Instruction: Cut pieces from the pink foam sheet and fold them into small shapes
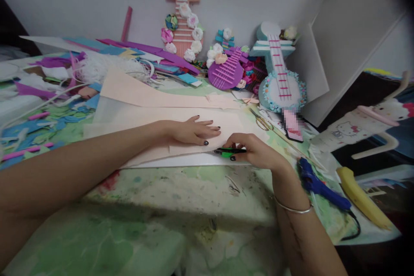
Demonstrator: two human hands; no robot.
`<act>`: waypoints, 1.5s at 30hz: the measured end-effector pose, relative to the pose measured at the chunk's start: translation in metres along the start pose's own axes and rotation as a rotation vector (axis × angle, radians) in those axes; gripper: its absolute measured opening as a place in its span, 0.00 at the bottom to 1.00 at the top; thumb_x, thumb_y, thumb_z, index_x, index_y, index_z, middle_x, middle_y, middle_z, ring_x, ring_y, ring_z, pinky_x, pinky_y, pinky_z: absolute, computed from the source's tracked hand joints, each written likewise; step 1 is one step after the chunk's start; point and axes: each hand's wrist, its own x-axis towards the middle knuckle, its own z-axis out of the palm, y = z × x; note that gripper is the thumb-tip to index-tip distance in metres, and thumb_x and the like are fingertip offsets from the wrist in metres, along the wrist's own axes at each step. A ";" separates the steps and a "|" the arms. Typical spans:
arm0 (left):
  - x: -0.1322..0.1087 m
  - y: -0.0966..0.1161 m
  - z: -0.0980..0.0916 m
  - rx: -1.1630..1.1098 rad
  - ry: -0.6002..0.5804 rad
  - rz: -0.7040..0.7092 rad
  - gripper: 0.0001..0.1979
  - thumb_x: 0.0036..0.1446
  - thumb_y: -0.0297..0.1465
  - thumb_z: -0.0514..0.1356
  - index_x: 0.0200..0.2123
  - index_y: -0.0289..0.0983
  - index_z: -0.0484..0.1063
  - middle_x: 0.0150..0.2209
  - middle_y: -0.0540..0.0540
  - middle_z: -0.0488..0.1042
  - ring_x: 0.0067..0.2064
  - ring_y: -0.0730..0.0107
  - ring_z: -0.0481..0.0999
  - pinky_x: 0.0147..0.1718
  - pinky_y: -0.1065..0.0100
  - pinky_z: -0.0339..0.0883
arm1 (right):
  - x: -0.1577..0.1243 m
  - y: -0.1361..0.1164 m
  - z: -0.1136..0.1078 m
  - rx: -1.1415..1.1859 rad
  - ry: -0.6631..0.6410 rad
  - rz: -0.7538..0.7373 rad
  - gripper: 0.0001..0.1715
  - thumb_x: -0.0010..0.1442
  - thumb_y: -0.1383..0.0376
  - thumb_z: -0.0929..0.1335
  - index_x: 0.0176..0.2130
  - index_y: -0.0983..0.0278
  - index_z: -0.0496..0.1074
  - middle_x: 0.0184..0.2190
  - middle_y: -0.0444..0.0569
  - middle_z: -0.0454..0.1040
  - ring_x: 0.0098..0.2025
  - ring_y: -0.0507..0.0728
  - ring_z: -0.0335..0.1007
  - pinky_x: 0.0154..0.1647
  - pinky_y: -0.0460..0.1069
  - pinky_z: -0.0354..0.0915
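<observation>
My left hand (194, 131) lies flat on a pale peach sheet (145, 138), fingers spread toward the right. Close to its thumb, my right hand (252, 148) grips a black and green utility knife (228, 151), its tip at the sheet's near right edge. Under the peach sheet a white board (181, 160) shows along the front. A curved peach piece (129, 90) rests across the back of the sheet. Behind my right hand lie scissors with gold handles (263, 123).
Colourful paper scraps (64, 125) cover the left side. Decorated instrument models, including a pink one (184, 36) and a light blue one (280, 84), lean at the back. A blue glue gun (323, 187), a banana (364, 198) and a white cup (352, 127) are at right.
</observation>
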 end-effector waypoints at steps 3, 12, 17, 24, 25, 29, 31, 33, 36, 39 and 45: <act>0.000 -0.001 0.000 0.006 0.003 -0.004 0.29 0.62 0.39 0.50 0.65 0.51 0.46 0.68 0.53 0.44 0.69 0.55 0.35 0.61 0.45 0.22 | 0.002 -0.001 0.002 0.000 0.008 -0.010 0.15 0.51 0.73 0.67 0.41 0.64 0.72 0.37 0.49 0.74 0.38 0.56 0.68 0.40 0.50 0.63; 0.002 0.001 0.000 0.042 -0.022 -0.018 0.28 0.63 0.36 0.50 0.64 0.57 0.47 0.68 0.55 0.43 0.69 0.55 0.35 0.61 0.43 0.24 | -0.001 0.002 -0.001 0.000 0.005 -0.023 0.12 0.52 0.73 0.67 0.39 0.65 0.71 0.37 0.50 0.73 0.37 0.55 0.67 0.38 0.50 0.63; 0.001 0.000 0.000 0.031 -0.015 0.003 0.28 0.63 0.37 0.49 0.64 0.57 0.46 0.68 0.55 0.43 0.69 0.56 0.35 0.61 0.44 0.23 | -0.003 0.004 -0.003 0.008 0.022 -0.028 0.13 0.51 0.74 0.66 0.38 0.65 0.72 0.37 0.50 0.74 0.37 0.56 0.68 0.39 0.50 0.63; 0.002 -0.003 0.002 0.020 0.007 0.021 0.28 0.63 0.41 0.49 0.65 0.57 0.45 0.68 0.55 0.44 0.69 0.55 0.35 0.61 0.45 0.22 | -0.002 0.003 -0.001 0.009 0.024 0.009 0.15 0.51 0.75 0.66 0.40 0.66 0.73 0.38 0.51 0.75 0.38 0.57 0.69 0.40 0.51 0.64; 0.002 -0.003 0.002 0.024 0.006 0.017 0.28 0.63 0.41 0.49 0.65 0.57 0.45 0.68 0.55 0.44 0.69 0.55 0.36 0.61 0.45 0.22 | -0.001 0.002 -0.001 0.009 0.021 0.004 0.15 0.51 0.75 0.66 0.40 0.66 0.73 0.38 0.51 0.75 0.38 0.57 0.69 0.41 0.51 0.63; 0.002 -0.002 0.002 0.033 0.002 0.002 0.28 0.63 0.42 0.49 0.65 0.57 0.45 0.68 0.55 0.43 0.69 0.53 0.36 0.61 0.46 0.24 | 0.001 0.000 0.002 0.008 0.018 -0.023 0.15 0.52 0.74 0.66 0.41 0.66 0.72 0.39 0.51 0.74 0.39 0.56 0.68 0.41 0.50 0.63; 0.002 -0.001 0.001 0.029 0.003 0.003 0.29 0.62 0.42 0.49 0.65 0.57 0.44 0.68 0.55 0.43 0.69 0.53 0.36 0.61 0.47 0.24 | 0.002 0.000 0.003 0.005 0.019 -0.023 0.14 0.52 0.74 0.66 0.41 0.66 0.72 0.38 0.51 0.74 0.39 0.56 0.68 0.40 0.50 0.62; 0.002 -0.001 0.001 0.032 -0.002 -0.002 0.29 0.62 0.40 0.49 0.65 0.57 0.44 0.68 0.56 0.43 0.69 0.54 0.35 0.61 0.47 0.24 | 0.002 0.000 0.003 0.005 0.027 -0.024 0.14 0.52 0.74 0.67 0.41 0.66 0.72 0.38 0.50 0.74 0.38 0.56 0.68 0.40 0.49 0.62; 0.002 0.000 0.001 0.042 -0.011 -0.012 0.29 0.62 0.38 0.49 0.65 0.59 0.43 0.68 0.56 0.42 0.69 0.56 0.35 0.61 0.45 0.24 | 0.000 0.002 0.001 0.008 0.035 -0.026 0.13 0.52 0.74 0.67 0.40 0.66 0.72 0.37 0.50 0.74 0.38 0.56 0.68 0.39 0.49 0.62; 0.002 0.001 0.001 0.041 -0.010 -0.013 0.29 0.62 0.36 0.49 0.64 0.59 0.43 0.68 0.57 0.43 0.69 0.57 0.34 0.61 0.44 0.24 | -0.002 0.004 -0.001 0.022 0.022 -0.014 0.13 0.52 0.73 0.67 0.40 0.67 0.72 0.37 0.51 0.74 0.37 0.56 0.68 0.39 0.50 0.63; 0.001 0.003 0.000 0.009 -0.005 -0.019 0.30 0.62 0.37 0.50 0.64 0.58 0.45 0.68 0.56 0.43 0.69 0.55 0.35 0.61 0.44 0.24 | -0.001 0.003 0.000 0.034 0.010 -0.013 0.14 0.51 0.74 0.66 0.40 0.67 0.73 0.38 0.51 0.75 0.38 0.57 0.68 0.41 0.51 0.63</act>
